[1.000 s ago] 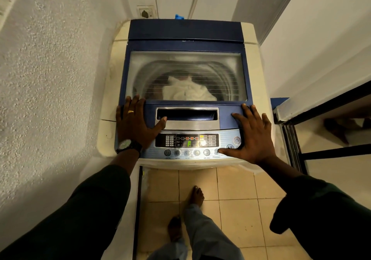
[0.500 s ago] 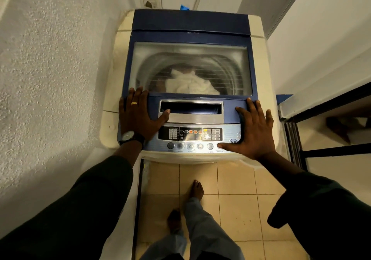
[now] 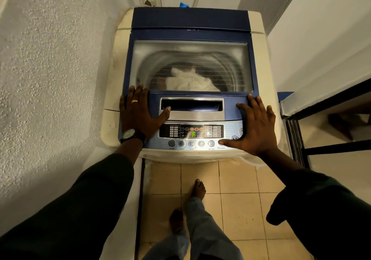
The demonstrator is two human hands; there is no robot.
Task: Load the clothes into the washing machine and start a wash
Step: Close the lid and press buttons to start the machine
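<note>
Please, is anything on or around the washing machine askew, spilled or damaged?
Nothing stands out. The lid lies shut and level, with the white clothes visible under it. No spill shows on the floor tiles. The display shows a green F; whether that is a fault code, I cannot tell.

Dark long sleeves (image 3: 90, 199), pale blue-grey trousers (image 3: 202, 225), bare feet (image 3: 198, 189).
A gold ring (image 3: 134, 101) on the left hand (image 3: 138, 113); a dark-strapped watch (image 3: 128, 134) with a pale dial at that wrist.

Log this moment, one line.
blue-framed clear lid closed | white cloth inside | left hand flat on lid | right hand thumb on silver control panel
</note>
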